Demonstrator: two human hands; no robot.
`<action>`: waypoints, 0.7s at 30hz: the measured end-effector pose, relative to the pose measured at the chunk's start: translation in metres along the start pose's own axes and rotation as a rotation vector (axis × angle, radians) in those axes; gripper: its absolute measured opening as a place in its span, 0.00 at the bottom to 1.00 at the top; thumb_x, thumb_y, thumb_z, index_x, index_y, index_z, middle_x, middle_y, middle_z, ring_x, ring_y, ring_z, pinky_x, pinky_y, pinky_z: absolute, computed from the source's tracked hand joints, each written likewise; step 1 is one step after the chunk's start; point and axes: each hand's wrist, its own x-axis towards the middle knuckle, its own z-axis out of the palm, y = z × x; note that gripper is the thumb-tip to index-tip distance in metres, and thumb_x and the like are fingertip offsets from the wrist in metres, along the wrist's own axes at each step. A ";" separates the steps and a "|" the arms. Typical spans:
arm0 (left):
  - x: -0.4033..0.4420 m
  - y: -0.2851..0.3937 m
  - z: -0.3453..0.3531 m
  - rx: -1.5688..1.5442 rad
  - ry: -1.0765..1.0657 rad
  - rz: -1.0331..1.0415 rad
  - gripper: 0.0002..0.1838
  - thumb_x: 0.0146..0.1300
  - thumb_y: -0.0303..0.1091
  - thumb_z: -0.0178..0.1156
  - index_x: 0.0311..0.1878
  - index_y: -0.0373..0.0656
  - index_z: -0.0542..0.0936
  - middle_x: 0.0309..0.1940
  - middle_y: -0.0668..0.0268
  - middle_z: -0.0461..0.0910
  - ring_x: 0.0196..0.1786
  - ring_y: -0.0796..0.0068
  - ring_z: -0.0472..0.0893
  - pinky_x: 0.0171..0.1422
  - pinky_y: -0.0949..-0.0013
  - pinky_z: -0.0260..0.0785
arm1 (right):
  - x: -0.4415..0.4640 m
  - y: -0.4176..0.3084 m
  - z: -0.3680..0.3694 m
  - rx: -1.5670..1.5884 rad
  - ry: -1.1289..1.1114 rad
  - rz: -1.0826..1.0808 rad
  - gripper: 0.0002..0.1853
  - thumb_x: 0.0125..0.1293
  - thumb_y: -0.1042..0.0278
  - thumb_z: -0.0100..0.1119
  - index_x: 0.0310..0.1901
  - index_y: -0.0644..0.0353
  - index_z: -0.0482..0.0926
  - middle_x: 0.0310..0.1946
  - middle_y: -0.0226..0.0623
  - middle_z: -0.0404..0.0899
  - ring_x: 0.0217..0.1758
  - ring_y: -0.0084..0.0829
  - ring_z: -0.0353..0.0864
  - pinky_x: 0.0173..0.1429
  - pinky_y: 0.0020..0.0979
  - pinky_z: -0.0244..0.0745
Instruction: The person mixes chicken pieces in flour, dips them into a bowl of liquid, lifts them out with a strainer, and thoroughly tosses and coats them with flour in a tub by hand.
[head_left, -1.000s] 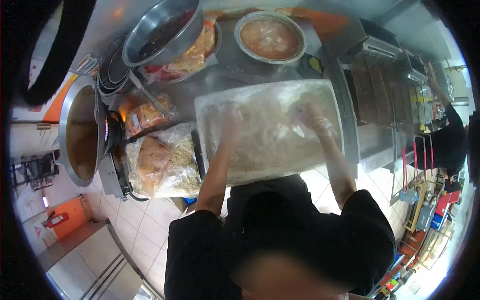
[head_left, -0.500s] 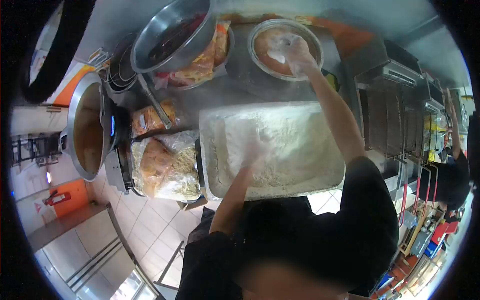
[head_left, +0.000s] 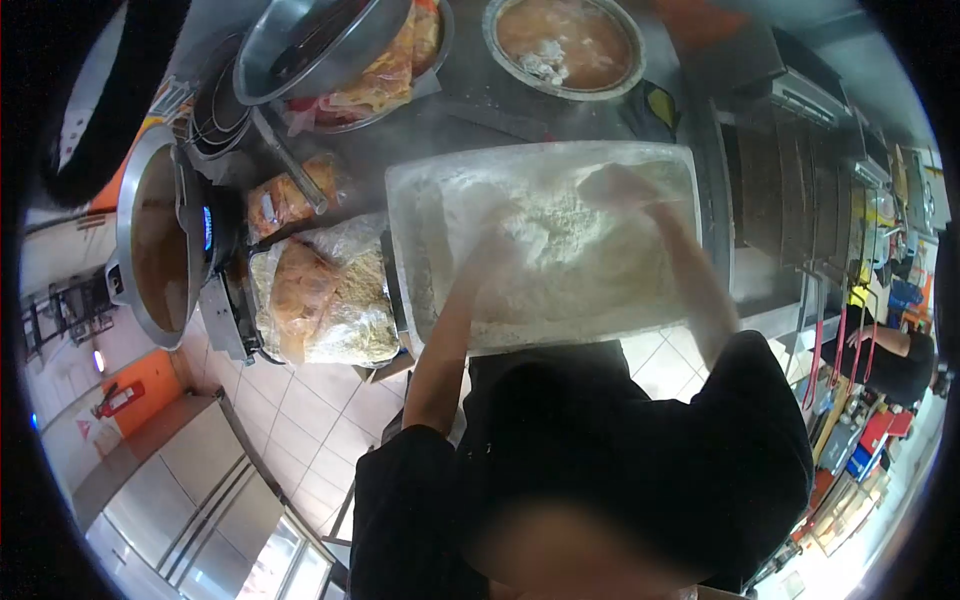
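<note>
At frame centre, flour (head_left: 556, 226) is flanked by the left hand (head_left: 500, 216) and right hand (head_left: 616, 188) within a tray (head_left: 540, 339) elongated left-to-right; finger closure, blurred, cannot be told.

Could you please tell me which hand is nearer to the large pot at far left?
Left: the left hand is right of the pot, over the tub; the right hand is farther right.

Saw left hand (head_left: 495, 225) and right hand (head_left: 620, 187) only as blurs; could not tell their grip. Lost part of the metal bowl (head_left: 272, 55) past the top edge. Found a bag (head_left: 268, 211) partly hidden under a handle (head_left: 285, 155).
</note>
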 end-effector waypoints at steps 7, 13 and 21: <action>0.012 -0.002 -0.004 -0.254 0.145 0.244 0.09 0.59 0.29 0.63 0.43 0.46 0.85 0.38 0.65 0.83 0.41 0.74 0.81 0.36 0.71 0.72 | -0.036 -0.107 0.043 -0.068 -0.005 0.050 0.15 0.70 0.66 0.44 0.53 0.53 0.77 0.45 0.45 0.80 0.50 0.39 0.79 0.56 0.41 0.73; 0.049 -0.002 0.050 -0.231 0.257 -0.260 0.10 0.61 0.43 0.64 0.36 0.46 0.84 0.24 0.71 0.80 0.25 0.75 0.77 0.31 0.67 0.68 | -0.036 -0.062 0.106 -0.317 -0.039 -0.016 0.16 0.68 0.68 0.46 0.55 0.56 0.77 0.45 0.36 0.81 0.45 0.33 0.79 0.41 0.32 0.75; 0.006 0.040 0.025 0.253 0.089 0.006 0.21 0.68 0.48 0.54 0.52 0.40 0.79 0.34 0.61 0.81 0.37 0.68 0.79 0.43 0.63 0.71 | -0.047 -0.016 0.170 -0.684 0.486 -0.231 0.15 0.71 0.56 0.48 0.46 0.56 0.79 0.35 0.37 0.80 0.35 0.35 0.77 0.46 0.35 0.73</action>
